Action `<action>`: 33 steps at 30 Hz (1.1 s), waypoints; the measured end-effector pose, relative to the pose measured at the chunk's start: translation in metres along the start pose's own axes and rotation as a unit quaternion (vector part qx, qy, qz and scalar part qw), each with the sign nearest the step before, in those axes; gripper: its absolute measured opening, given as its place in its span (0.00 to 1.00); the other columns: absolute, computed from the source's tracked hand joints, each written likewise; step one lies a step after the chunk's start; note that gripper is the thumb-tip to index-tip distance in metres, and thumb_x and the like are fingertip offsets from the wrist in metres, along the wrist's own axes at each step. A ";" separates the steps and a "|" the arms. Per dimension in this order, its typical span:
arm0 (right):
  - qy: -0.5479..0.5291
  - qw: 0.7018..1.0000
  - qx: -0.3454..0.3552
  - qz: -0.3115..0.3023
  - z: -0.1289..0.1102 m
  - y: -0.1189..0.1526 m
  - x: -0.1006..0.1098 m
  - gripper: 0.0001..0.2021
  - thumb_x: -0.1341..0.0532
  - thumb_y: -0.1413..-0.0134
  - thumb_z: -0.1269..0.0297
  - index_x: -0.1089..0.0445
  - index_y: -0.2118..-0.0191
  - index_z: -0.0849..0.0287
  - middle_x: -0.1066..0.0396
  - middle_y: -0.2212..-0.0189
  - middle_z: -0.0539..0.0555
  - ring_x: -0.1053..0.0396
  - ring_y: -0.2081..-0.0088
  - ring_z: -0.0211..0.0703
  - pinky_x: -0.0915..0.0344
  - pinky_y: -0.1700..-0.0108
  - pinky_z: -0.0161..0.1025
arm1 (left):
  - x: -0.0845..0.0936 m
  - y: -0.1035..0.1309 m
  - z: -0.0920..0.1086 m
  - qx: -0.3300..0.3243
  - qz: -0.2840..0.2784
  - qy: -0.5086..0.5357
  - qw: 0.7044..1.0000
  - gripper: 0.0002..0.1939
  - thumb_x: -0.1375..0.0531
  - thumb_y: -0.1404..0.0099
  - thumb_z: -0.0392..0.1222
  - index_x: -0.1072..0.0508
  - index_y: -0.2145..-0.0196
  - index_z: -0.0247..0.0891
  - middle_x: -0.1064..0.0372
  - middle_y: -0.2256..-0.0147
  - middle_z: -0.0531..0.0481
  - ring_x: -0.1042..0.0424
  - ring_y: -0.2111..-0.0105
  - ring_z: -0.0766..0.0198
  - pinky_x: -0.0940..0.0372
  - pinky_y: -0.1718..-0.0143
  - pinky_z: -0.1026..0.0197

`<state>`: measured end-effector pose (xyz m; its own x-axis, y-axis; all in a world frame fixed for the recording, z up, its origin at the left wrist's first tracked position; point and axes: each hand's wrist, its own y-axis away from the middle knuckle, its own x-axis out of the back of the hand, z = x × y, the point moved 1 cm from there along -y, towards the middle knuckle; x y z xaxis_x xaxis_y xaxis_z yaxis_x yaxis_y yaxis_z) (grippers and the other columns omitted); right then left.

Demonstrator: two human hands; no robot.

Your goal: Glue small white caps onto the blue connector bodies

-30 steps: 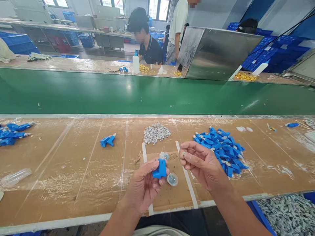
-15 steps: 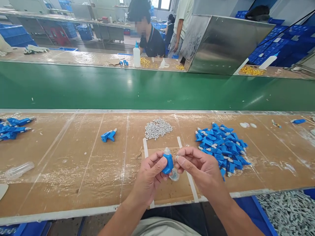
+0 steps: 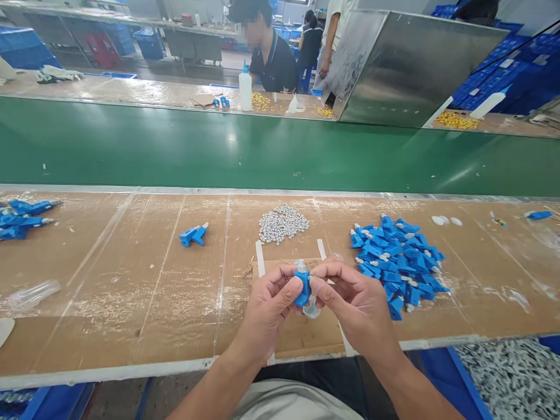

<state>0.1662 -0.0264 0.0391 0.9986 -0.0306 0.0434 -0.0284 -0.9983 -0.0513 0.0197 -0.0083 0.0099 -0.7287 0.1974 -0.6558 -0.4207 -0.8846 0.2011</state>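
A blue plastic piece (image 3: 301, 288) with a pale tip is pinched in my left hand (image 3: 273, 303) above the cardboard mat. My right hand (image 3: 350, 297) touches the piece's right side, its thumb and forefinger closed on something small, mostly hidden by the fingertips. Just below the fingers stands a small clear cup (image 3: 311, 309). Beyond my hands lies a heap of small grey parts (image 3: 282, 224). To the right is a large pile of blue pieces (image 3: 396, 262), and a few blue pieces (image 3: 193, 234) lie to the left.
A green belt (image 3: 175, 149) runs behind the cardboard-covered table (image 3: 109, 291). More blue pieces (image 3: 21, 220) and a clear tube (image 3: 34, 296) lie at the far left. A bin of grey parts (image 3: 516, 373) stands low at right. Across the belt, a person (image 3: 275, 61) sits near a white bottle (image 3: 245, 90).
My right fingertips have moved left onto the side of the blue piece, which has turned slightly in my left hand. The view has shifted a little.
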 end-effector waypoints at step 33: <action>-0.296 0.935 -0.193 -0.001 0.024 0.000 0.006 0.14 0.24 0.58 0.63 0.18 0.61 0.55 0.22 0.72 0.51 0.33 0.81 0.29 0.32 0.79 0.25 | -0.003 -0.001 0.010 -0.050 -0.081 -0.110 0.989 0.10 0.39 0.32 0.45 0.25 0.60 0.34 0.30 0.71 0.49 0.31 0.72 0.68 0.35 0.75 0.68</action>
<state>0.1730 -0.0255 0.0159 0.8453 -0.1096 -0.5230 0.0740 -0.9453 0.3177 0.0168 -0.0040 0.0196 -0.7606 0.4172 -0.4975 -0.4939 -0.8691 0.0264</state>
